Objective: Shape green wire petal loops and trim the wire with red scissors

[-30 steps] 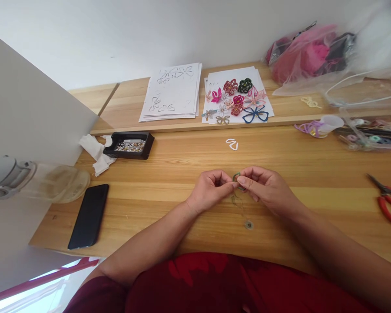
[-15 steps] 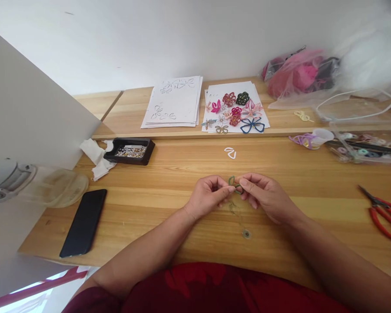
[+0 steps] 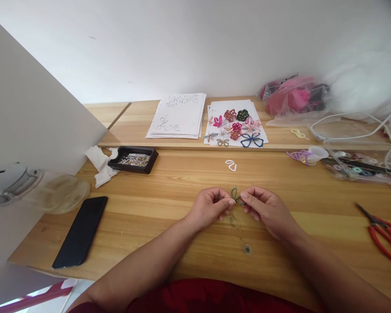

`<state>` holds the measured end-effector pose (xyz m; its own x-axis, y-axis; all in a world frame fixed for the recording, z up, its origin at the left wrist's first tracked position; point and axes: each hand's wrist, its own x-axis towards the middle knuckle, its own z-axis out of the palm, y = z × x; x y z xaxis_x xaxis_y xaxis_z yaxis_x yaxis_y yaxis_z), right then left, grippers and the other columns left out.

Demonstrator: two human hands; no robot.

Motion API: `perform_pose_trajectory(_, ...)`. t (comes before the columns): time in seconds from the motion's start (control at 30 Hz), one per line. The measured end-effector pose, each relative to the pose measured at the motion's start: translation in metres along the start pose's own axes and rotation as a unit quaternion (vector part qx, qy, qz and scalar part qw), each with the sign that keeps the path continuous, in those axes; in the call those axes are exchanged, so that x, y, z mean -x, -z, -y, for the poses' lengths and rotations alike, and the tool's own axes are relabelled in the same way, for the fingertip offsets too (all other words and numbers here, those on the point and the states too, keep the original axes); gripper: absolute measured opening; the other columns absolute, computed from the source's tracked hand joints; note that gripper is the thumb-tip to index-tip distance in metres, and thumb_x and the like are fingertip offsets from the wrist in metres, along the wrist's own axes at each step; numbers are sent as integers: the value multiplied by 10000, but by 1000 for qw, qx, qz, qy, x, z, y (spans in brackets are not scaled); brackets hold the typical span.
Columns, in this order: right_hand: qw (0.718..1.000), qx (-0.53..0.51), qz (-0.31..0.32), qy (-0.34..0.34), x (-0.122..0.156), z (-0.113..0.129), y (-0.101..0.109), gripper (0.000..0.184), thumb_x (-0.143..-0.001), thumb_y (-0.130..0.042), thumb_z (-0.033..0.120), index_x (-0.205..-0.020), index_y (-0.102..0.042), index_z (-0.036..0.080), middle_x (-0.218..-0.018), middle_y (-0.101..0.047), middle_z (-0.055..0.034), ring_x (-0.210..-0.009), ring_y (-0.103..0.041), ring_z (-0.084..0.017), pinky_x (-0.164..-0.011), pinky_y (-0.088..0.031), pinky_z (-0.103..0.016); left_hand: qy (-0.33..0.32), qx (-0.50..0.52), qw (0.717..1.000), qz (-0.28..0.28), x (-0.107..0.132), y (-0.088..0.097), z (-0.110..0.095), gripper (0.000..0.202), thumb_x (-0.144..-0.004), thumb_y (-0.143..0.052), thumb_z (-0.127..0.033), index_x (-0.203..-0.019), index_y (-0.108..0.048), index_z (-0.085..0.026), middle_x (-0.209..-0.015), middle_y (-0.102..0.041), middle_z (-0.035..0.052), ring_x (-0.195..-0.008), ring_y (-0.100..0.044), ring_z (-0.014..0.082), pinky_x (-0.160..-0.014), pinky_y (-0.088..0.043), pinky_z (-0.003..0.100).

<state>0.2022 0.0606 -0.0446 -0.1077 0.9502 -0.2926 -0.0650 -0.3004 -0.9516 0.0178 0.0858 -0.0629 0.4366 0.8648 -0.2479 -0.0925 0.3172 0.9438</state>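
Observation:
Between my two hands is a small green looped petal piece, one loop standing up and another lying toward the right. My left hand pinches its base between thumb and finger. The thumb and fingers of my right hand are closed on the right loop. A thin thread hangs below and runs to a small clear bobbin on the table. Just beyond my hands lies a white looped piece.
Paper sheets with drawings and colourful looped flowers are on the back ledge. At left are a black bead tray and a phone. Red-handled pliers lie at right, near a purple-ribboned cup.
The view has tilted upward, so the table sits lower in the picture. Both hands keep hold of the green piece, whose loops now show a little more openly.

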Motion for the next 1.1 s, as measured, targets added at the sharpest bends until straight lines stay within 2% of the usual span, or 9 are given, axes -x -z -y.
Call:
perform_pose_trajectory(0.13, 999, 25, 40, 20, 2, 1, -2, 405, -792, -793, 530, -824, -614, 169, -706, -575, -9, -556, -421, -100, -494, -311, -225, 7, -35, 999, -3, 2, -3, 0, 404, -755, -762, -503, -755, -595, -136, -596, -581, -15, -473, -486, 64, -401, -389, 164)
perform_pose_trajectory(0.37, 998, 48, 36, 27, 0, -4, 1, 393, -801, -775, 510, -756, -596, 163, -669, -569, -5, -528, -400, -86, -483, -269, -231, -8, -16, 999, 27, 2, -2, 2, 403, -763, -760, -491, -836, -605, -126, -671, -603, 5, -551, -520, 75, -456, -443, 172)
perform_pose_trajectory(0.47, 997, 65, 30, 39, 0, -6, 3, 385, -818, -753, 510, -756, -593, 166, -677, -562, -4, -547, -409, -91, -501, -285, -234, -13, -10, 999, 37, 2, -1, 2, 387, -774, -757, -470, -846, -605, -121, -705, -607, 15, -574, -531, 80, -482, -462, 185)
perform_pose_trajectory(0.6, 994, 82, 42, 51, 0, -6, 3, 404, -848, -718, 524, -736, -573, 164, -665, -531, 0, -602, -427, -103, -552, -322, -229, -34, -8, 998, 53, 3, -1, 2, 362, -789, -749, -445, -804, -593, -119, -666, -568, -6, -520, -493, 58, -492, -422, 189)
perform_pose_trajectory(0.73, 997, 49, 59, -2, -1, -7, 4, 470, -800, -744, 584, -727, -547, 163, -626, -512, 5, -553, -386, -90, -495, -271, -209, -42, -14, 997, 61, 3, -1, 1, 357, -788, -748, -443, -784, -601, -117, -657, -573, 0, -523, -484, 58, -509, -395, 194)
perform_pose_trajectory(0.87, 998, 22, 41, -51, -1, -5, 5, 503, -717, -806, 604, -737, -568, 161, -595, -519, 6, -491, -343, -73, -433, -214, -194, -33, -25, 997, 68, 2, 2, 0, 362, -791, -739, -459, -791, -605, -122, -662, -589, 6, -514, -477, 61, -493, -392, 196)
perform_pose_trajectory(1.1, 998, -25, 24, -54, -3, 2, 8, 454, -706, -844, 527, -685, -588, 153, -608, -538, -11, -487, -373, -67, -394, -222, -167, -25, -22, 998, 62, 0, 4, -1, 342, -806, -733, -440, -812, -606, -123, -705, -616, 21, -553, -525, 73, -485, -442, 188)
